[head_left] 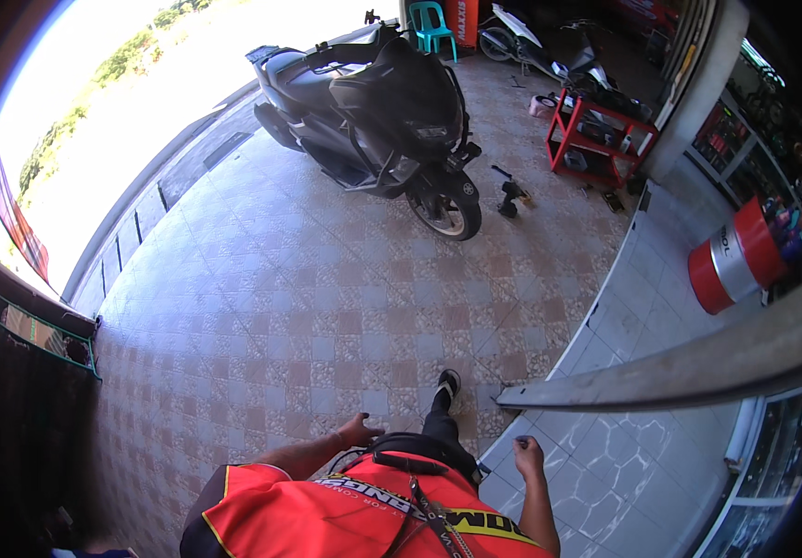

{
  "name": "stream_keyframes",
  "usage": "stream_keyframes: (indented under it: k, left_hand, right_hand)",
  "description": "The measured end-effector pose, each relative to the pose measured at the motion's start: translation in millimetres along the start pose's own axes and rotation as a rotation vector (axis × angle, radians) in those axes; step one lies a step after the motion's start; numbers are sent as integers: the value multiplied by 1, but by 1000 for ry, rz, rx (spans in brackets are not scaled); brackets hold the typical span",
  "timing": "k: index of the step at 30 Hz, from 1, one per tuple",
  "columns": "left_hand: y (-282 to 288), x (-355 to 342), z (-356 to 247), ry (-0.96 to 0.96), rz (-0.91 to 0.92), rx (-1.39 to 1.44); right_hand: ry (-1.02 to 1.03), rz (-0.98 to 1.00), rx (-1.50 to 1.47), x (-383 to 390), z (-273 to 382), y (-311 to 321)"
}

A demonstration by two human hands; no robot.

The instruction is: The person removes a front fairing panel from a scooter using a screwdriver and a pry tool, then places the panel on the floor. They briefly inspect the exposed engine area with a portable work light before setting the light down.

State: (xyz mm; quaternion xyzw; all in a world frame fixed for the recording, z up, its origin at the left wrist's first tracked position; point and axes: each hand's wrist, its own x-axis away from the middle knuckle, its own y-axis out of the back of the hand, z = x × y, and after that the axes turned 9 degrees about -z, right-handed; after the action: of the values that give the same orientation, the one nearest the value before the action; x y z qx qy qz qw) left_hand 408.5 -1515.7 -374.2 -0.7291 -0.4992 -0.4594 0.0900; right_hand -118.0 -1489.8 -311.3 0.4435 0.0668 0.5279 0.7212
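Two bare hands, one on each side of a red shirt (326, 516) with big white and yellow letters. Left hand (361, 431) loose and open, close to a black belt (419, 453). Right hand (529, 456) with fingers curled in; cannot tell if holding something small. Just ahead and to the right of the right hand, a gray post (661, 386). Farther out that way, a red drum (738, 256) with dark letters on a pale band, bright things piled at the top, too small to name. Far ahead of the right hand, a red cart (558, 112) with small things on open shelves. Left of the cart, on the tiles, a black power drill (510, 198). Far ahead of the left hand, a black motor scooter (364, 112) with a round badge up front. Even farther, a red sign (466, 23) with white letters.
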Motion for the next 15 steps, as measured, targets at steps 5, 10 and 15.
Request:
stream_keyframes:
  k: [5, 10, 15]
  left_hand:
    - [68, -47, -81, 231, -241, 305]
    - [143, -76, -235, 113, -343, 417]
    - [190, -146, -296, 89, -358, 429]
  right_hand:
    - [323, 445, 270, -164, 206, -55]
    - [730, 439, 267, -279, 452, -46]
    - [907, 290, 96, -353, 591, -34]
